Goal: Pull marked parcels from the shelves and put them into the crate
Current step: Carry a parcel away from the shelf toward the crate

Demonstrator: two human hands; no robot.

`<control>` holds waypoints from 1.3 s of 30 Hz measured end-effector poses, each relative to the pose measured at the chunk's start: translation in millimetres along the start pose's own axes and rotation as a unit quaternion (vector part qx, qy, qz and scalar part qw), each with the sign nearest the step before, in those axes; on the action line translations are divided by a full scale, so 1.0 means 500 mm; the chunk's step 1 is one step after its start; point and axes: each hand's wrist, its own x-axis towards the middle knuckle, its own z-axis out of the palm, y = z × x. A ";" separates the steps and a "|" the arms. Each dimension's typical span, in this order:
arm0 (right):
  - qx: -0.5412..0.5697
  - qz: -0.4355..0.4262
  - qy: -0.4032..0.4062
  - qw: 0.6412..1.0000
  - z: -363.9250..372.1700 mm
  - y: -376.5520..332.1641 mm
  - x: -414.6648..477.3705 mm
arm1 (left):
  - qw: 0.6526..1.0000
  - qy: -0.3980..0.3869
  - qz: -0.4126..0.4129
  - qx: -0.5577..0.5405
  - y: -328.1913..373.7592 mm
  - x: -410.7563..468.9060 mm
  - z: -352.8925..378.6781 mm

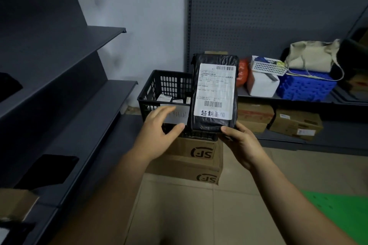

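The person is holding up a flat black plastic parcel with a white paper label [215,93]. The right hand [242,145] is gripping it at the bottom edge, with the thumb across the front. The parcel is standing tall, so its long side is running up and down. The label is facing the person, and big dark handwriting is showing at the bottom of it. That looks like the mark the task is asking for.

The left hand [159,127] is not holding anything. It is open, with the fingers spread, and it is hanging just to the left of the parcel and in front of the black plastic crate with holes in its sides [159,89].

The crate is sitting on a stack of brown cardboard boxes [191,157] on the floor. It is right behind the parcel and a bit to the left. A few small parcels are lying inside it.

So the crate is straight ahead of both hands and very near. The right hand has the parcel, so it is probably the one to move it forward and down over the near rim. The parcel is likely needing to tip flat to lie well inside.
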 end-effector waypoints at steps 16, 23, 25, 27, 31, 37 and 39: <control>-0.011 0.048 0.059 0.997 -0.044 -0.022 0.459 | 0.999 -0.047 0.001 -0.021 -0.215 0.450 0.101; 0.008 0.094 0.038 0.995 -0.106 -0.019 0.657 | 0.998 -0.056 -0.024 -0.010 -0.263 0.614 0.179; 0.009 0.106 0.031 0.994 -0.117 -0.024 0.710 | 0.998 -0.056 -0.029 0.000 -0.274 0.664 0.201; 0.012 0.121 0.030 0.992 -0.129 -0.017 0.758 | 0.998 -0.056 -0.041 0.012 -0.289 0.705 0.221; 0.005 0.152 0.028 0.988 -0.152 0.003 0.832 | 0.996 -0.065 -0.067 0.009 -0.335 0.756 0.251; -0.037 0.187 0.001 0.982 -0.178 0.008 0.923 | 0.991 -0.064 -0.115 -0.010 -0.403 0.806 0.266; -0.055 0.197 -0.006 0.979 -0.181 0.018 0.953 | 0.991 -0.063 -0.120 -0.016 -0.424 0.823 0.268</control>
